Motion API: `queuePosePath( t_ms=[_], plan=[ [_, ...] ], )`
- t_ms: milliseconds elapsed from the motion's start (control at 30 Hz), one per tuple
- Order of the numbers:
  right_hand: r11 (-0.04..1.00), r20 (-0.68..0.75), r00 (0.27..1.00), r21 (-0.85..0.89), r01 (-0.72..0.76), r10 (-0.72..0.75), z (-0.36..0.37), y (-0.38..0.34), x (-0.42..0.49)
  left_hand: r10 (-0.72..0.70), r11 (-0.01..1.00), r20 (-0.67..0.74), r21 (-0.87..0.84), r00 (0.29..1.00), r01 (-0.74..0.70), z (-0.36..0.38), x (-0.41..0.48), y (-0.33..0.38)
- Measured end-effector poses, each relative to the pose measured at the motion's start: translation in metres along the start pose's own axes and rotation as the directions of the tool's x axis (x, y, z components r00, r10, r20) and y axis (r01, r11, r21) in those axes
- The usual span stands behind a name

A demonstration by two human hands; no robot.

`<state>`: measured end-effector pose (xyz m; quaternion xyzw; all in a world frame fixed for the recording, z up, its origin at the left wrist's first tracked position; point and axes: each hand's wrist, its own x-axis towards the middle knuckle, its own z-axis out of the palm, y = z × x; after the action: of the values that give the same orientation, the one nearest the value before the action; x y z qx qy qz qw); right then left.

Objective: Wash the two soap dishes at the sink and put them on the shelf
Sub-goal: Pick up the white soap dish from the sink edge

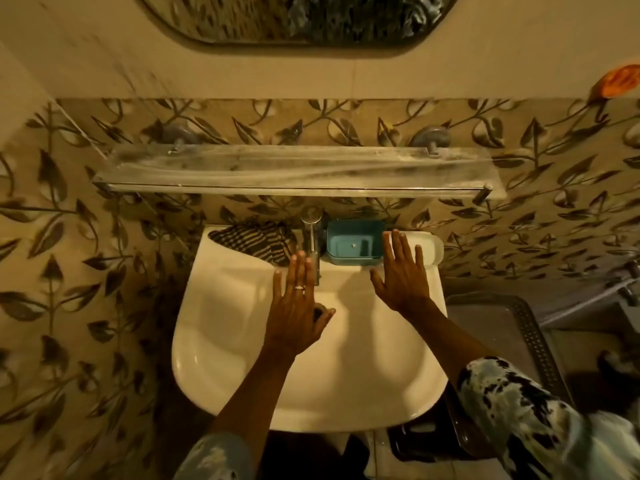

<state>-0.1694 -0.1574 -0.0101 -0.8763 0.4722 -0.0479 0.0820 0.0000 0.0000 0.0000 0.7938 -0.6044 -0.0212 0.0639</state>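
A teal soap dish (353,241) sits on the back ledge of the white sink (242,393), just right of the chrome tap (311,233). A white soap dish (431,249) lies to its right, partly hidden by my right hand (398,275). That hand hovers flat with fingers spread, holding nothing. My left hand (298,306) is also open and empty, held over the basin in front of the tap, a ring on one finger. Above the sink, a glass shelf (294,171) is fixed to the tiled wall.
A striped cloth (256,242) lies on the sink's back left ledge. A mirror (298,19) hangs above the shelf. An orange object (620,85) sits on the wall at upper right. A grey perforated basket (512,337) stands right of the sink.
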Motion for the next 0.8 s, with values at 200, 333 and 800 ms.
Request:
queuePosePath(
  t_ms=[200,333,800],
  plan=[
    [0.993,0.082,0.995,0.095,-0.068,0.060,0.011,-0.010,0.014,0.110,0.993,-0.013,-0.031,0.994,-0.110,0.016,0.006,0.019],
    [0.989,0.077,0.993,0.116,-0.094,0.085,0.014,-0.010,0.020,0.140,0.990,0.031,-0.028,0.990,-0.139,0.025,0.004,0.020],
    [0.958,-0.037,0.979,0.219,-0.187,0.199,0.021,0.013,0.012,0.177,0.984,0.050,-0.030,0.983,-0.175,0.024,0.004,0.006]
  ],
)
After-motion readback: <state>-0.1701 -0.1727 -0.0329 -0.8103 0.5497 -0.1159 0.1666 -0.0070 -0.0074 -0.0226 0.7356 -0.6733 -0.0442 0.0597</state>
